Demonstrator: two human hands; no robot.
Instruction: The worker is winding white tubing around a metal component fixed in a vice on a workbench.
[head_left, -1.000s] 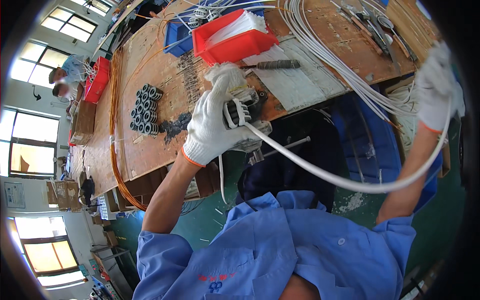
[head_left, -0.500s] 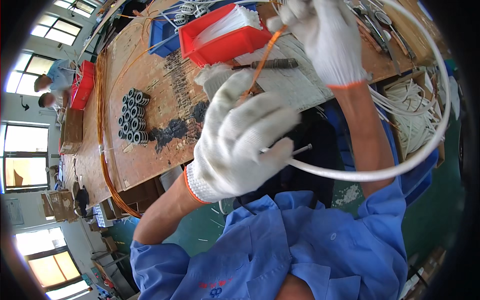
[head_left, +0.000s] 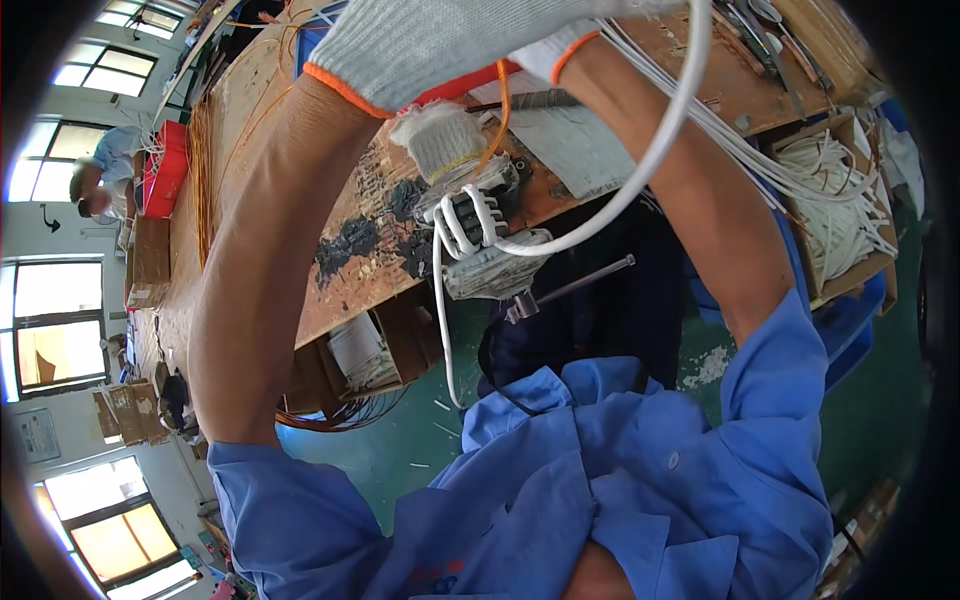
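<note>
Workbench [head_left: 250, 130] is running along the left, with a small winding fixture [head_left: 470, 215] sitting at its near edge. A crate [head_left: 165, 170] is sitting further back, and a box of cables [head_left: 835, 205] is sitting off right.

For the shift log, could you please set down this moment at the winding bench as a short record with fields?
Left hand: white knit glove with orange cuff, raised at the picture's top, fingers out of view
Right hand: gloved, only its cuff in view
White tube: curves from the top edge down to the coil former
Coil former: at the bench edge, white tubing wound on it
Workbench: worn wood, orange wires along it
Box of white tubing: at the right
Other person: far left
</note>
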